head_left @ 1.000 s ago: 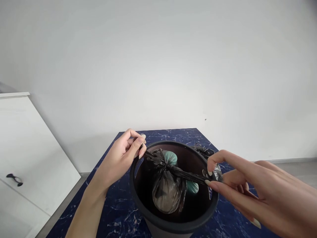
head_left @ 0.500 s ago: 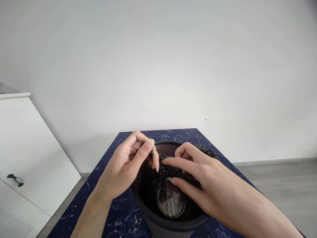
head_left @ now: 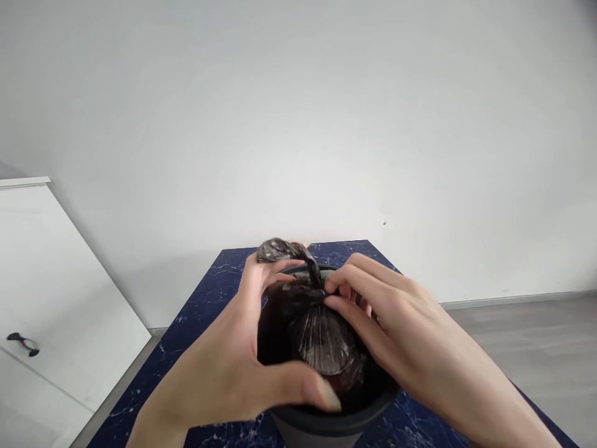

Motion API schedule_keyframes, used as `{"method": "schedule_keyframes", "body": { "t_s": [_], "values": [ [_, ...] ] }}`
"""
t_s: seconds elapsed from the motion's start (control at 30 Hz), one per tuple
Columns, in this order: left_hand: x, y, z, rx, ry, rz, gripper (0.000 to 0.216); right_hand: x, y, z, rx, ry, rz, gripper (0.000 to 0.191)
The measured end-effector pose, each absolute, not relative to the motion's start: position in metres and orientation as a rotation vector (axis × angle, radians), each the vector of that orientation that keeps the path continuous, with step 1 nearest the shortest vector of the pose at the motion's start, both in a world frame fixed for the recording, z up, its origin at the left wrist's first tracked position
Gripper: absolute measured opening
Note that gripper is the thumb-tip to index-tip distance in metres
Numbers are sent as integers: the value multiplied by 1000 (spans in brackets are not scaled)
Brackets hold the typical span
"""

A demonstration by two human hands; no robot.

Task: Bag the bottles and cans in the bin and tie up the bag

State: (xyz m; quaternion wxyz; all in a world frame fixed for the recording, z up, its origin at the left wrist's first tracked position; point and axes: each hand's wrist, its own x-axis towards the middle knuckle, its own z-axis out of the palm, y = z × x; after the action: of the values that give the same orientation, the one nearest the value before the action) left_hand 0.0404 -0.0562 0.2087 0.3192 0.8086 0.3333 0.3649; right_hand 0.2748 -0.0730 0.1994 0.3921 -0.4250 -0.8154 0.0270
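Over the blue table (head_left: pixel 212 286) and the dark bin (head_left: pixel 326 423), the left hand (head_left: pixel 233 354), curled earlier, has just been spread wide, its thumb swung near and right. The right hand (head_left: pixel 392 317) is pinched, thumb to forefinger, at the neck of the plastic bag (head_left: pixel 326 342), inside the bin. One twisted end (head_left: pixel 280 250) is now raised across the left fingers; whether it is gripped there cannot be told. Work appears centred on the bag's neck.

Room above bag (head_left: pixel 326 345), bin rim (head_left: pixel 364 418) around
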Motion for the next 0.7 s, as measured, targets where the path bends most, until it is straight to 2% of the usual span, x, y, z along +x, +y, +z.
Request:
{"method": "schedule_keyframes", "body": {
  "t_s": [0.1, 0.17, 0.27, 0.4, 0.6, 0.7],
  "values": [
    [36, -58, 203, 2261, 953, 867, 160, 271, -76, 204, -1005, -1914, -37, 9],
    [36, -60, 202, 2320, 993, 845, 171, 270, -77, 207, -967, -1797, -116, 9],
    [39, -63, 204, 2384, 1025, 848, 170, 275, -75, 207, -937, -1595, -154, 7],
    [44, -65, 208, 2463, 1073, 786, 170, 289, -65, 205, -822, -1229, -3, 4],
    [45, -66, 211, 2554, 1144, 741, 169, 336, -35, 197, -760, -714, -145, 20],
    [46, -66, 213, 2561, 1166, 629, 155, 386, -25, 179, -717, -629, -164, 21]
  ]
}}
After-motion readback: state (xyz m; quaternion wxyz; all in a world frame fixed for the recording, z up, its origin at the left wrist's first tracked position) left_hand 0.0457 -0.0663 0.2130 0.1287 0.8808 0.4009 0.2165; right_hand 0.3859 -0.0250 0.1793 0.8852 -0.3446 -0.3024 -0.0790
